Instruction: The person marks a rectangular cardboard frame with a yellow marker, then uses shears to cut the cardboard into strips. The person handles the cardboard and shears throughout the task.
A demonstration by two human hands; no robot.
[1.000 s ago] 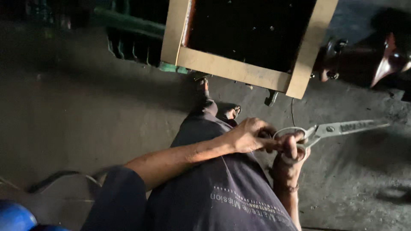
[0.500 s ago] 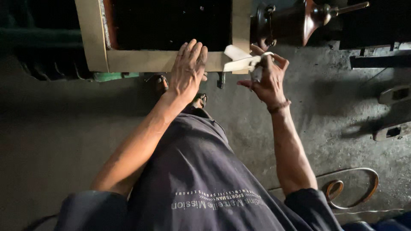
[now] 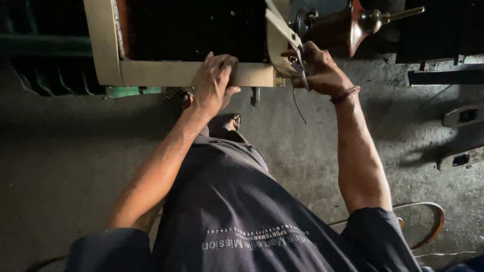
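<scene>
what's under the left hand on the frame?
The left hand lies flat on the pale frame's lower rail. Below it a dark bracket hangs over concrete floor. The rail under the palm is covered.

brown metal vessel [image 3: 348, 27] | green part [image 3: 128, 91] | grey concrete floor [image 3: 60, 166]

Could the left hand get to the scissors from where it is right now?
Probably yes. The left hand rests flat on the cardboard frame, and the scissors are in the right hand at that frame's corner. Only bare cardboard shows between them.
</scene>
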